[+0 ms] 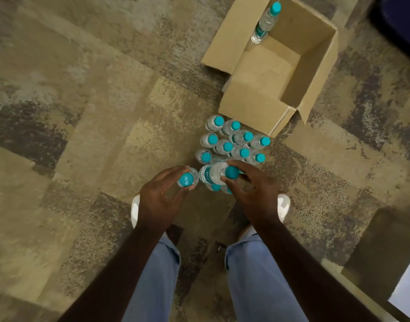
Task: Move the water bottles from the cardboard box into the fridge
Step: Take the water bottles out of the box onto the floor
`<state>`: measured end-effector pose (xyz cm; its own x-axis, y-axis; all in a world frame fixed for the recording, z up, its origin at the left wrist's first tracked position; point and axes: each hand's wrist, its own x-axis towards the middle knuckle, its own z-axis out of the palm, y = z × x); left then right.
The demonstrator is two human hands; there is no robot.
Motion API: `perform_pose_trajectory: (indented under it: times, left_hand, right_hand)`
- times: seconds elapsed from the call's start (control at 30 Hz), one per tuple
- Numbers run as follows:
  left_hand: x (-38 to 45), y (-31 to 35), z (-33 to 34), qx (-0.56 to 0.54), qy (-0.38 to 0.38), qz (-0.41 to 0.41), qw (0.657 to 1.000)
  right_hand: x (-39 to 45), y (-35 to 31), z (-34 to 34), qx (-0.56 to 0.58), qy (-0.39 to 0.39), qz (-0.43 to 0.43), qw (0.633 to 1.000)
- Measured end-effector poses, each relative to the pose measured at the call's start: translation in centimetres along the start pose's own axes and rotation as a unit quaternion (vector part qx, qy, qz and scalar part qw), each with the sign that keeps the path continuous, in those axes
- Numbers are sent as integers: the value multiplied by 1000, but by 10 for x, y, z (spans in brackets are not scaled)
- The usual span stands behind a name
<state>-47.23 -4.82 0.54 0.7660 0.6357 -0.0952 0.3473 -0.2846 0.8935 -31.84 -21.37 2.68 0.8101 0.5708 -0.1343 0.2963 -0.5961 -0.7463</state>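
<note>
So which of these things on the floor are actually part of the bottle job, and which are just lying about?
Part of the job:
- cardboard box
- bottle in the box
- cluster of bottles on the carpet
- bottle in the left hand
- bottle in the right hand

Just there:
- carpet
- white sheet at the lower right edge
- dark object at the top right corner

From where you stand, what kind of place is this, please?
Probably an office or similar indoor room, though little of it shows. The floor is patchwork carpet tiles, and an open cardboard box sits beside teal-capped water bottles on it.
</note>
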Motion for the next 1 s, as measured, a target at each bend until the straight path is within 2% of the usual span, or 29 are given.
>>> perform_pose_trajectory:
  times: [0.3,0.5,0.6,0.77,1.0]
  left_hand:
    - [-11,-51,30,41,-36,-50,997]
    - [2,-92,50,33,-3,-99,994]
    - [8,-104,57,55,4,-96,994]
    - [11,-121,65,77,-17,-102,992]
    - [3,-121,64,82,-25,-54,995]
  right_hand:
    - [1,48,47,-71,-101,-68,990]
    - [4,67,76,-157,-169,-114,966]
    - [9,74,91,-201,-207,-132,948]
    - [16,79,104,-241,-206,-186,930]
    - [28,86,111,-285,-187,-195,920]
